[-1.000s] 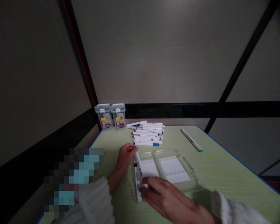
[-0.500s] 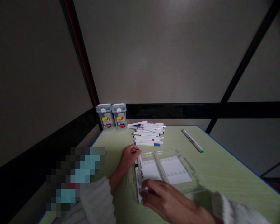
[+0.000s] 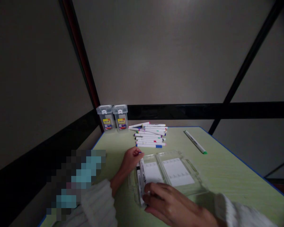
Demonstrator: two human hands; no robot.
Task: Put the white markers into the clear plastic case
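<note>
A clear plastic case [image 3: 191, 189] lies spread flat on the table, with white card inserts [image 3: 177, 171] in both halves. Along its left side rest a marker with a black band [image 3: 139, 176] and, beside it, a white marker [image 3: 143, 170]. My left hand [image 3: 132, 158] pinches the far, blue-tipped end of that white marker. At the near end, my right hand [image 3: 167, 200] has its fingers curled over the same marker; the fingertips partly hide that end, and what exactly they grip is hard to see.
Behind the case lies a pile of markers [image 3: 150, 135] with coloured ends. Two lidded clear boxes [image 3: 119, 118] stand at the back left. A thick green-tipped marker [image 3: 195, 142] lies at the right. A wall panel [image 3: 168, 63] rises behind the table [image 3: 229, 176].
Almost nothing differs. Both hands stay at the two ends of the white marker in the case, and the view has shifted very slightly.
</note>
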